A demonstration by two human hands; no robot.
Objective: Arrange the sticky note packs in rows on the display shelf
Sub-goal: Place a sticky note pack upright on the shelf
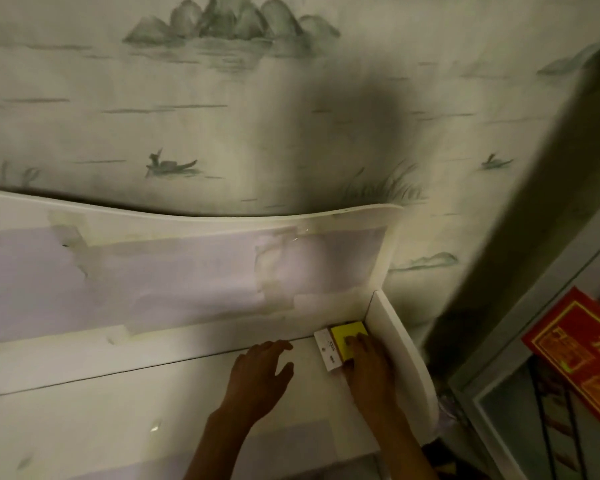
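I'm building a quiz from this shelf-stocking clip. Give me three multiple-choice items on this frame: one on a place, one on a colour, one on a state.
1. Where on the display shelf does the sticky note pack lie?
A. back right corner
B. far left end
C. front edge, middle

2. What colour are the pack's notes?
A. blue
B. yellow
C. pink

3. What is the left hand doing?
A. gripping a second pack
B. holding nothing, fingers spread
C. pressing the wallpaper

Answers:
1 A, the pack sits against the shelf's back and side panels.
2 B, a yellow block beside a white label strip.
3 B, only the right hand rests on the pack.
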